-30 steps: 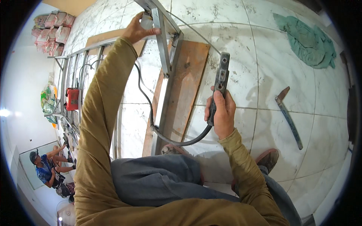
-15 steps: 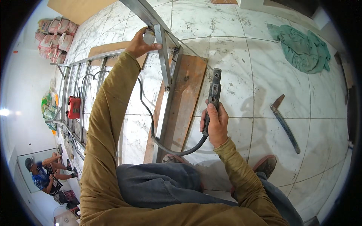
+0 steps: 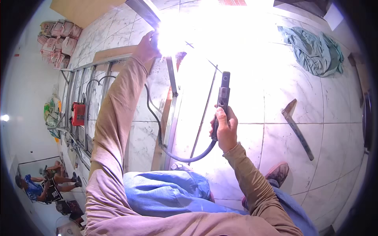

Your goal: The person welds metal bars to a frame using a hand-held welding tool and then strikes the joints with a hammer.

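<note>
My right hand [image 3: 226, 128] is closed round the black handle of a welding electrode holder [image 3: 223, 90]. A thin welding rod [image 3: 214, 65] reaches from its tip toward a blinding white arc. A thick black cable [image 3: 189, 159] loops from the handle to the left. My left hand [image 3: 145, 48] is closed at the metal frame [image 3: 143, 11], beside the glare. What its fingers hold is washed out; half a second ago a small pale piece showed between them. A slanting metal tube [image 3: 172, 74] runs below the arc, its upper end lost in the light.
A hammer-like tool [image 3: 298, 129] lies on the tiles at right, below a crumpled green cloth [image 3: 315, 51]. To the left are a metal ladder-like frame [image 3: 88, 84], a red box-shaped machine [image 3: 78, 114] and stacked sacks [image 3: 59, 41]. A person [image 3: 45, 183] sits at lower left.
A bright arc has flared up at the frame joint, whitening the floor and casting dark shadows. Both my hands keep almost the same place. The seated person has shifted their arms.
</note>
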A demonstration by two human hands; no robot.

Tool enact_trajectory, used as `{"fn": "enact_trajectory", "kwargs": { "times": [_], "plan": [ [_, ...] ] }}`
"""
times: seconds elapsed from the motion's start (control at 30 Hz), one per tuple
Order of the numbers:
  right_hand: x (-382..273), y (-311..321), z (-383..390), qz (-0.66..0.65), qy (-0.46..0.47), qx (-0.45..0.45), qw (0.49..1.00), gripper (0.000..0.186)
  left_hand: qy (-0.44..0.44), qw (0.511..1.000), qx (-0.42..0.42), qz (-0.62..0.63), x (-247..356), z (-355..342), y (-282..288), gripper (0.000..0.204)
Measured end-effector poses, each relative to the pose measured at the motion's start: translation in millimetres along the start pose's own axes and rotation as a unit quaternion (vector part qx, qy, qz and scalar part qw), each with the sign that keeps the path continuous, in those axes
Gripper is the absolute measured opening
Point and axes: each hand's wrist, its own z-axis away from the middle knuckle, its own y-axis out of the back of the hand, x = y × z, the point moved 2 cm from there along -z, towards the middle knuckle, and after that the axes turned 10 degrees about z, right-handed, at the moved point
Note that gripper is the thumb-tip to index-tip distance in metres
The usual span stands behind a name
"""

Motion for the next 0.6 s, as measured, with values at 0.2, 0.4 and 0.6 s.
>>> {"fn": "enact_trajectory", "kwargs": {
  "times": [0.2,0.4,0.6],
  "plan": [
    [2.3,1.5,-0.5,0.001,0.037,-0.026,0.999,0.036,-0.057,0.995,-0.016,0.086,28.8,6.6,-7.0,0.095],
    [2.7,-1.8,2.2,-0.013,0.019,-0.025,0.999,0.032,-0.03,0.992,0.062,-0.101,-0.1,6.8,10.9,0.091],
    [9.6,2.0,0.0,-0.02,0.032,-0.005,0.999,0.035,-0.074,0.996,-0.027,-0.035,28.0,6.3,-1.6,0.089]
  ]
}}
